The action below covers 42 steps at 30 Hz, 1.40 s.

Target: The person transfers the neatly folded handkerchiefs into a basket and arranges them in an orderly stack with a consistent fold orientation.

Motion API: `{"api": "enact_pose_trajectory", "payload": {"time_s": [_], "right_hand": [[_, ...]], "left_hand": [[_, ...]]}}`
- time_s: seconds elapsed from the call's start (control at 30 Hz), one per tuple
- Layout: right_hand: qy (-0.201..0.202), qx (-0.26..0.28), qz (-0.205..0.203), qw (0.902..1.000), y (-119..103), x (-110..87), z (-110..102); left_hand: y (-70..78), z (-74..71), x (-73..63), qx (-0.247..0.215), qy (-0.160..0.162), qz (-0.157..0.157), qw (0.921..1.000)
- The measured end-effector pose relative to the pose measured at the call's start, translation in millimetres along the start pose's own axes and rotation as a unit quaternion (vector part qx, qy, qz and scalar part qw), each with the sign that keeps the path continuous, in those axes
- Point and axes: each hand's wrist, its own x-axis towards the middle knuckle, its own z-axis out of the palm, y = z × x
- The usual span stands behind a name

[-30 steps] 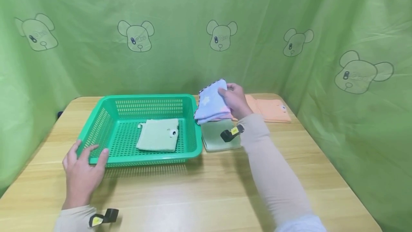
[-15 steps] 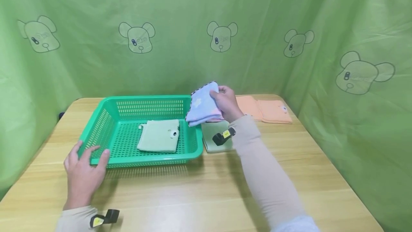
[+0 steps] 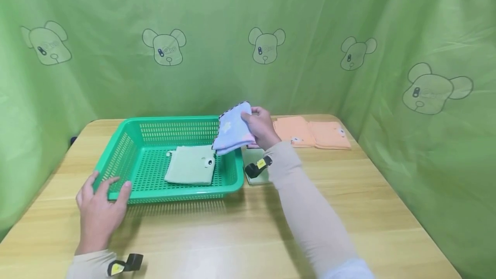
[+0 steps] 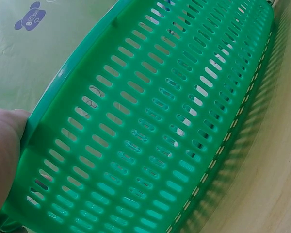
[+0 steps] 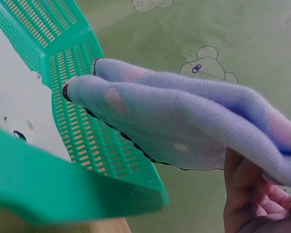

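My right hand (image 3: 261, 126) pinches a folded lavender-blue towel (image 3: 232, 128) with dark stitched edging, a pale star and pink patches. The right wrist view shows the towel's (image 5: 150, 111) folded layers side by side, over the basket's right end. A green plastic basket (image 3: 166, 190) with slotted walls stands on the table. In it lies a folded pale green towel (image 3: 190, 165) with a small animal face and a hanging loop. My left hand (image 3: 101, 210) holds the basket's near left corner, fingers over the rim; the left wrist view shows the thumb (image 4: 5, 145) at the rim.
Right of the basket lies another pale green towel (image 3: 253, 175), partly under my right wrist. Behind it are two folded orange towels (image 3: 329, 134) side by side; a pink edge shows below my right hand. A green curtain (image 3: 217, 76) encloses the wooden table (image 3: 193, 244).
My right hand has moved left with the blue towel, from beside the basket to over its right rim. More of the orange towels shows. The left hand stays at the basket corner.
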Motion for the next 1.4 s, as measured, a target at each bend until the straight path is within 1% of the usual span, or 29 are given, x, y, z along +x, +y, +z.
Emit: {"api": "enact_pose_trajectory", "payload": {"time_s": [0.17, 0.3, 0.4, 0.5, 0.57, 0.87, 1.13, 1.3, 1.4], "right_hand": [[0.0, 0.013, 0.01, 0.9999, 4.5, 2.4, 9.8], [-0.002, 0.006, 0.013, 0.9999, 7.9, 4.4, 17.3], [0.005, 0.0, 0.014, 0.9999, 10.6, 5.6, 20.5], [0.013, 0.005, 0.018, 0.9997, 13.6, 6.4, 23.9], [0.011, 0.012, 0.021, 0.9997, 15.2, 6.4, 27.8], [0.006, 0.024, 0.018, 0.9995, 19.2, 3.8, 48.2], [0.006, 0.034, 0.038, 0.9987, 20.7, 1.5, 59.8], [0.013, 0.037, 0.043, 0.9983, 18.3, -1.4, 65.8], [0.008, 0.046, 0.049, 0.9977, 17.4, -3.5, 71.3]], "left_hand": [[-0.4, -0.6, 0.1, 0.002, -0.002, -0.001, 1.0], [-1.4, -0.8, -0.4, 0.004, -0.004, -0.004, 1.0], [-1.5, 0.0, -0.7, 0.002, -0.005, -0.002, 1.0], [-1.8, 0.1, -1.0, 0.0, -0.007, -0.002, 1.0], [-2.4, -0.5, -1.4, 0.0, -0.006, -0.003, 1.0], [-3.3, -1.1, -0.2, 0.001, -0.006, -0.001, 1.0], [-2.7, -0.3, 0.3, 0.003, -0.007, 0.0, 1.0], [-2.2, -0.9, 1.6, 0.005, -0.011, 0.0, 0.9999], [-3.5, -1.7, 1.4, 0.007, -0.012, -0.002, 0.9999]]}}
